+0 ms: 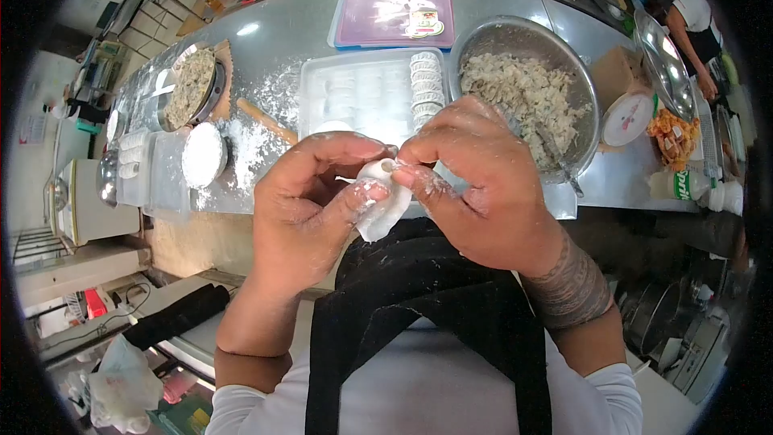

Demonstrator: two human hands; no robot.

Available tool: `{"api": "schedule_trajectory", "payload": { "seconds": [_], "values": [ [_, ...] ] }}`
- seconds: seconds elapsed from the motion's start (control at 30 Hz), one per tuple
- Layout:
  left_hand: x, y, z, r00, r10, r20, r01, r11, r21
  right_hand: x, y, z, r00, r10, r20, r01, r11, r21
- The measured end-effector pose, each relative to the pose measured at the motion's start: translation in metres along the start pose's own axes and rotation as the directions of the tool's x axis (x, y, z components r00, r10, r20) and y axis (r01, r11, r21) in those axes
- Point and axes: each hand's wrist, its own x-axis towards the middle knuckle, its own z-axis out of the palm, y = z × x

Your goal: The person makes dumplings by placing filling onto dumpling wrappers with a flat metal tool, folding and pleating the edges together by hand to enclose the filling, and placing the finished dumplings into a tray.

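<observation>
A floury white dough wrapper, folded over, hangs between my two hands above the table's front edge. My left hand pinches it from the left, thumb across its front. Fingers and thumb of my right hand press its upper right edge. Behind the hands lies a clear plastic tray with a row of pleated dumplings along its right side. To its right, a big steel bowl holds pale chopped filling and a metal utensil, partly behind my right hand.
On the left are a rolling pin, scattered flour, a round white floured container, a pan of filling and another dumpling box. Pink-lidded box at the back. Bottle at right. Another person stands far right.
</observation>
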Motion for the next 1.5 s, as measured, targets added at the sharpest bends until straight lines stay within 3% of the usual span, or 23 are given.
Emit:
{"api": "schedule_trajectory", "payload": {
  "seconds": [0.13, 0.33, 0.43, 0.7, 0.83, 0.93, 1.0, 1.07, 1.2, 1.33, 1.43, 1.5],
  "values": [
    [-0.001, -0.006, 0.02, 0.994, 0.063, -0.087, -0.063, 0.998, 0.003, -0.006, 0.009, -0.019, 0.998, 0.026, 0.05, -0.03, 0.995, 0.09],
    [-0.007, -0.002, 0.047, 0.986, -0.026, -0.166, 0.038, 0.997, 0.065, -0.007, 0.021, -0.037, 0.99, -0.123, 0.069, 0.126, 0.991, -0.045],
    [-0.01, 0.0, 0.053, 0.987, -0.033, -0.16, 0.043, 0.997, 0.057, -0.007, 0.02, -0.041, 0.992, -0.116, 0.044, 0.119, 0.99, -0.076],
    [-0.015, -0.006, 0.052, 0.993, -0.022, -0.117, 0.03, 0.997, 0.065, -0.005, 0.033, -0.041, 0.973, -0.117, 0.199, 0.105, 0.992, 0.073],
    [-0.017, -0.014, 0.044, 0.978, 0.063, -0.199, -0.056, 0.998, 0.041, -0.003, 0.035, -0.034, 0.984, -0.051, 0.168, -0.01, 0.94, 0.341],
    [-0.019, -0.02, 0.038, 0.948, 0.168, -0.269, -0.177, 0.984, -0.009, -0.01, 0.035, -0.028, 0.96, 0.077, 0.268, -0.18, 0.904, 0.389],
    [-0.017, -0.035, 0.024, 0.899, 0.378, -0.221, -0.341, 0.921, 0.186, -0.016, 0.029, -0.008, 0.888, 0.197, 0.416, -0.443, 0.612, 0.656],
    [-0.013, -0.047, 0.015, 0.841, 0.525, -0.135, -0.481, 0.837, 0.26, -0.015, 0.016, 0.009, 0.796, 0.251, 0.55, -0.598, 0.188, 0.78],
    [-0.009, -0.064, 0.001, 0.829, 0.538, -0.154, -0.502, 0.836, 0.222, -0.01, 0.017, 0.042, 0.84, 0.386, 0.381, -0.505, 0.302, 0.809],
    [-0.02, -0.061, -0.014, 0.965, 0.209, -0.155, -0.192, 0.974, 0.12, -0.011, 0.024, 0.073, 0.891, 0.417, 0.18, -0.412, 0.576, 0.706],
    [-0.017, -0.069, -0.034, 0.975, 0.199, -0.096, -0.184, 0.972, 0.148, -0.013, 0.024, 0.09, 0.918, 0.392, 0.068, -0.349, 0.711, 0.611],
    [-0.016, -0.075, -0.048, 0.983, 0.173, -0.064, -0.159, 0.97, 0.183, -0.016, 0.025, 0.101, 0.904, 0.426, 0.045, -0.363, 0.707, 0.607]
  ]
}}
